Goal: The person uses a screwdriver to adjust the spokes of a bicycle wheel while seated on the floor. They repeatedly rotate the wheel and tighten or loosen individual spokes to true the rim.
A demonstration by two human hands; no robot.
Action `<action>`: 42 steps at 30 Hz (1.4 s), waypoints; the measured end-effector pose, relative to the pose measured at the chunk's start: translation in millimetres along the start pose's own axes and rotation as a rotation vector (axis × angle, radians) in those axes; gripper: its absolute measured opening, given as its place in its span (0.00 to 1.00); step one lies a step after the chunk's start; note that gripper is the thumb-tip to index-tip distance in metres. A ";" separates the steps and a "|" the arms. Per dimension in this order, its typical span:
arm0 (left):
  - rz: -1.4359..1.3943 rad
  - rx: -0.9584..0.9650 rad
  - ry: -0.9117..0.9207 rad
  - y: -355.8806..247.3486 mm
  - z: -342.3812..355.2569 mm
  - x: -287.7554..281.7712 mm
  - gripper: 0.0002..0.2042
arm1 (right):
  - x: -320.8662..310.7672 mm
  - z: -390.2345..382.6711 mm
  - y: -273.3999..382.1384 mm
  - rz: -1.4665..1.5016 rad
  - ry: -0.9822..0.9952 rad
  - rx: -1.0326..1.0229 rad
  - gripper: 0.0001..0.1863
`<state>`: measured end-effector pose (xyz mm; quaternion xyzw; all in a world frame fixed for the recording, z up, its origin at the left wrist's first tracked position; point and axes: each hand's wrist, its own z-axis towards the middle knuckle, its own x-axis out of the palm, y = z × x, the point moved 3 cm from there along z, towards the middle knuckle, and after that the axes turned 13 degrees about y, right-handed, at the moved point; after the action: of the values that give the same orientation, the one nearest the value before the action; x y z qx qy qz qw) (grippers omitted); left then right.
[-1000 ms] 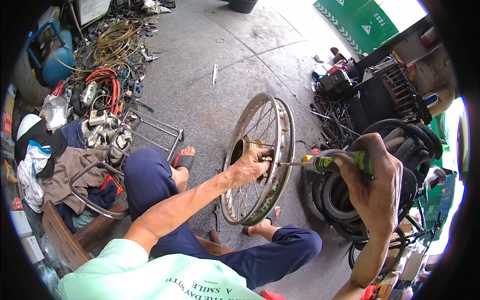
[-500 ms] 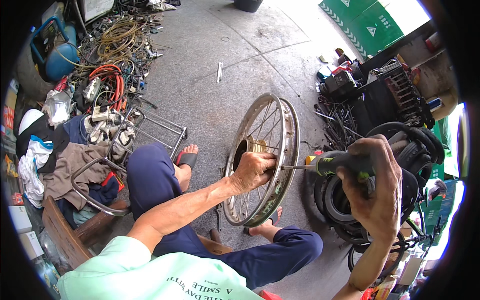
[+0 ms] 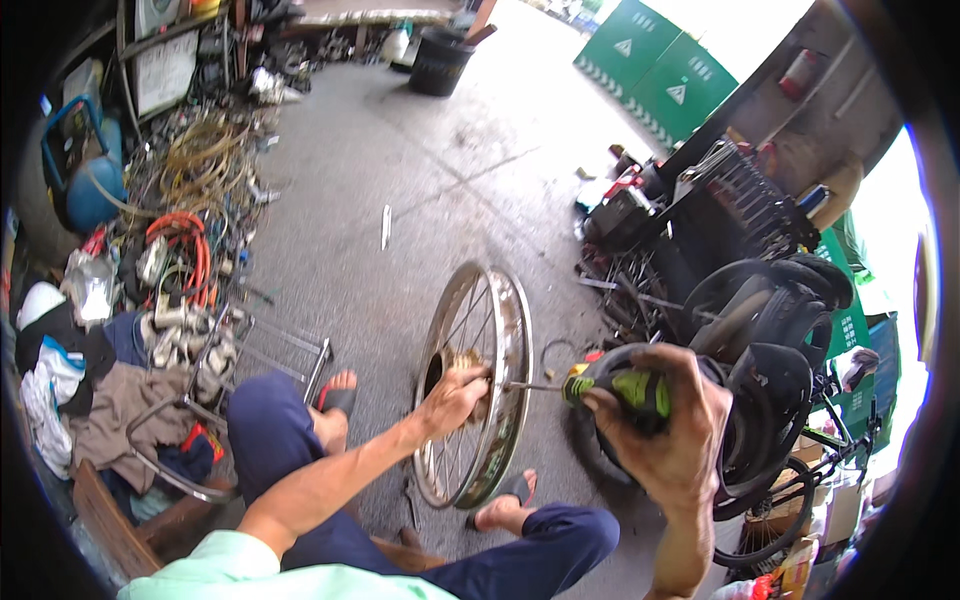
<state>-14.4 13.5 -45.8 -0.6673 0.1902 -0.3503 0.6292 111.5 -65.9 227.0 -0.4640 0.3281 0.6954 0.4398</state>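
A bare spoked wheel rim (image 3: 512,430), silvery and stained, stands upright on the floor between my feet. My left hand (image 3: 455,402) reaches to its inner side, the fingers closed around it where the spokes meet the rim. In my right hand (image 3: 675,430) is a green and black screwdriver (image 3: 640,396), held level. Its thin shaft meets the outer face of the rim, opposite my left fingers. Whether the tool is powered I cannot tell. The wheel's hub (image 3: 462,360) shows partly behind my left hand.
Stacked black tyres (image 3: 760,370) stand close on the right, below a pile of metal parts (image 3: 630,270). Cables (image 3: 195,165), clothes (image 3: 135,400) and a tubular metal frame (image 3: 285,350) crowd the left. A black bucket (image 3: 440,62) stands far ahead; a flat metal strip (image 3: 386,227) lies on the floor.
The whole view has tilted up, bringing the far bucket fully in. The wheel and both hands appear lower and further left. The screwdriver stays against the rim, and my right hand's grip is turned.
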 end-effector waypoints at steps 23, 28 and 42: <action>0.881 0.128 -0.312 -51.8 10.0 38.5 0.07 | 178.4 -122.3 -60.2 1.024 0.057 0.634 0.16; 0.715 0.148 -0.246 -37.4 14.9 27.2 0.11 | 193.2 -125.0 -52.0 1.044 0.287 0.610 0.23; 0.192 -0.201 -0.241 -28.6 -1.0 22.8 0.27 | 238.3 -92.3 -60.1 1.165 0.308 0.513 0.23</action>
<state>-4.8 0.8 -12.8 -0.7427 0.2102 -0.1854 0.6082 156.0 -48.6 -31.2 -0.1848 0.7406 0.6451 0.0358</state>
